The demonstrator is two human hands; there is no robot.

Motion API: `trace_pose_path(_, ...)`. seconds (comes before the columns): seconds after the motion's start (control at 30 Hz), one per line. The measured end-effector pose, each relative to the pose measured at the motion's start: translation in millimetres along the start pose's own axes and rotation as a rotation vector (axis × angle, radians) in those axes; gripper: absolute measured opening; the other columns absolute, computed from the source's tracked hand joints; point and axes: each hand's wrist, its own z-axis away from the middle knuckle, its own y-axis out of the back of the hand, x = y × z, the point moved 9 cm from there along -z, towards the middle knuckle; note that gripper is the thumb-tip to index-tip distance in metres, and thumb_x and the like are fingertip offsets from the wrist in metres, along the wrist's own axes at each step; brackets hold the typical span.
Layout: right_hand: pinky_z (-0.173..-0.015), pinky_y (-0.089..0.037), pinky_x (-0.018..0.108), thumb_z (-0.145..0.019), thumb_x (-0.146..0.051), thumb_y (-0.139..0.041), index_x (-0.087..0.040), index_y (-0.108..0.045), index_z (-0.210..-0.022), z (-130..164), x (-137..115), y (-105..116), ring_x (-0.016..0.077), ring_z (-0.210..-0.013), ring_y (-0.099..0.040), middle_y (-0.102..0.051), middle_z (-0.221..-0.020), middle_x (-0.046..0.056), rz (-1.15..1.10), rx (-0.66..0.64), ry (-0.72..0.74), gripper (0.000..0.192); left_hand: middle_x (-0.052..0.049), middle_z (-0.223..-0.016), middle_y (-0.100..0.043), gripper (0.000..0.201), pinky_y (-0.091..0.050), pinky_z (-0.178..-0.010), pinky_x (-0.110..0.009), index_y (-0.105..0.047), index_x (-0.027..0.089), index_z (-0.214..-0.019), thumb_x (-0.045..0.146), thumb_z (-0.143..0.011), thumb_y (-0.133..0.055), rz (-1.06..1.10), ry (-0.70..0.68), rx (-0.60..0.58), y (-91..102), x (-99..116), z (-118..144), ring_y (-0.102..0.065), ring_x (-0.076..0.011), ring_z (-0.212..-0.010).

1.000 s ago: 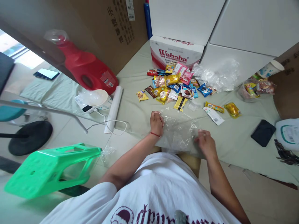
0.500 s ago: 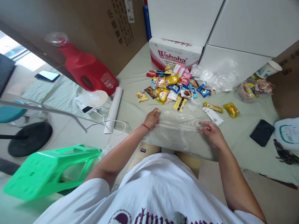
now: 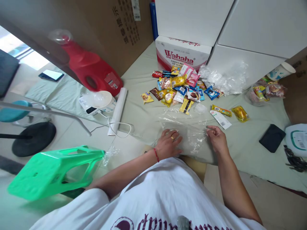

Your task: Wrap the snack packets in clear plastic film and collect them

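Note:
A clear plastic bag [image 3: 192, 137] lies on the cloth-covered table in front of me. My left hand [image 3: 169, 142], with a ring and a red cord at the wrist, rests palm down on the bag's left part, fingers spread. At the right edge of the bag, my right hand [image 3: 216, 137] pinches the plastic between thumb and forefinger. Beyond the bag lies a pile of small wrapped snacks [image 3: 179, 80] in many colours. A yellow snack packet [image 3: 186, 106] is the one nearest the bag, and a white packet [image 3: 221, 119] lies beyond my right hand.
A Wahaba-labelled carton [image 3: 181, 54] stands behind the snacks, beside crumpled clear plastic [image 3: 225, 78]. On the left are a red jug [image 3: 96, 70], a paper cup [image 3: 107, 100] and a white roll [image 3: 117, 111]. A green stool [image 3: 55, 172] lies below. A black wallet-like item [image 3: 272, 138] is at right.
My left hand has let go of the bag's left edge, moved toward me and flattened onto the plastic. My right hand stays at the right edge. The view has shifted slightly.

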Motion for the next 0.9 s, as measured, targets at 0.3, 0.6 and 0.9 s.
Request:
trace_pose_path(0.3,-0.058,-0.033,0.026,-0.073,-0.061,-0.078,-0.018,-0.068,-0.108,-15.5,7.0,15.1,0.0126,-0.057,-0.044,-0.052,-0.06,-0.007,0.144,-0.095,0.034,0.056,-0.013,-0.12,-0.071,0.028,-0.05,-0.1,-0.044,-0.071,0.021,-0.11,0.043,-0.099,-0.058,-0.096,-0.18,-0.132,39.4,3.2,43.1,-0.061,-0.0284,-0.119)
trace_pose_path(0.6,-0.059,-0.037,0.026,-0.081,-0.06,-0.067,-0.018,-0.067,-0.112,-9.3,-3.6,7.9,0.0128,-0.058,-0.043,-0.048,-0.063,-0.007,0.3,-0.13,0.128,0.052,-0.013,-0.117,-0.071,0.02,-0.049,-0.072,-0.038,-0.071,0.02,-0.101,0.031,-0.1,-0.055,-0.49,0.103,-0.139,4.4,37.1,-36.6,-0.061,-0.0264,-0.098)
trace_pose_path(0.9,-0.075,-0.05,0.037,-0.09,-0.056,-0.056,-0.019,-0.072,-0.121,-5.5,-23.2,53.8,0.0232,-0.08,-0.061,-0.067,-0.096,0.009,0.839,0.018,0.179,0.051,-0.01,-0.164,-0.043,0.054,-0.053,-0.087,-0.045,-0.055,0.025,-0.149,0.05,-0.101,-0.048,-0.537,0.477,-0.165,1.0,-53.6,-30.7,-0.055,-0.0342,-0.124)
